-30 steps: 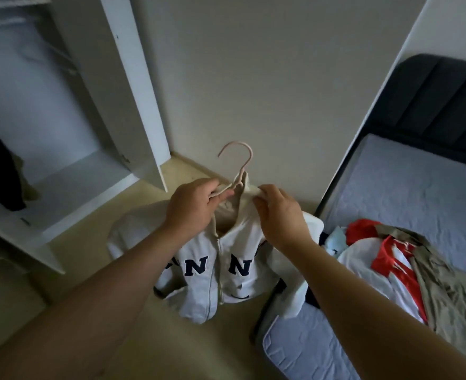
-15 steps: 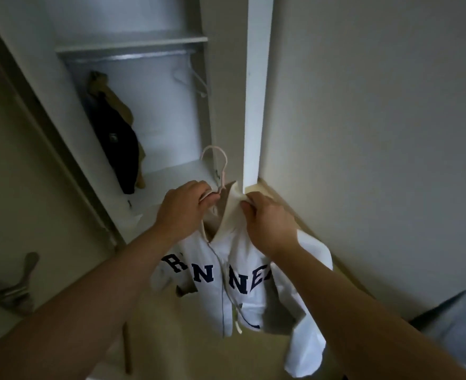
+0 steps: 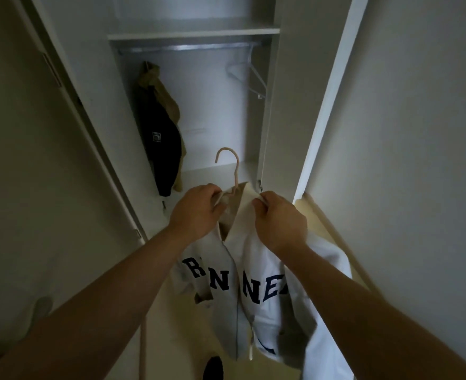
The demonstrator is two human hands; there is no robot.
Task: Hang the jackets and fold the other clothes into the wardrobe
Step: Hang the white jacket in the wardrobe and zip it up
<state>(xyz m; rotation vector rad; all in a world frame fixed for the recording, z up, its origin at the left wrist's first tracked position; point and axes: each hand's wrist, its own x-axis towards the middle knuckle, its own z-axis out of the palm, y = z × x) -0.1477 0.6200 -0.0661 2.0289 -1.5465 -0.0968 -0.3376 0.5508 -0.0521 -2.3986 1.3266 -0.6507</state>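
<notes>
1. The left hand is curled round the neck of the pink hanger and the collar beside it. The right hand pinches the other collar edge. Both grips match those of half a second ago.
2. The cream zip jacket with navy letters hangs from both hands in front of the wardrobe, outside it and low against its opening. It has come closer to the wardrobe than it was a second ago, when it hung over the floor with the bed alongside.
3. The hanger's hook stands upright and free, well below the wardrobe's rail. Half a second ago it showed against the wardrobe's right edge; now it shows against the opening's lower middle.
4. The view has swung to face the wardrobe squarely. Its opening fills the upper middle rather than the upper left, and the bed with its pile of clothes is no longer in sight.
5. Inside the wardrobe, a dark jacket hangs at the left end of the rail with a tan garment behind it. Bare white hangers hang at the right end. A shelf sits just above the rail.
</notes>
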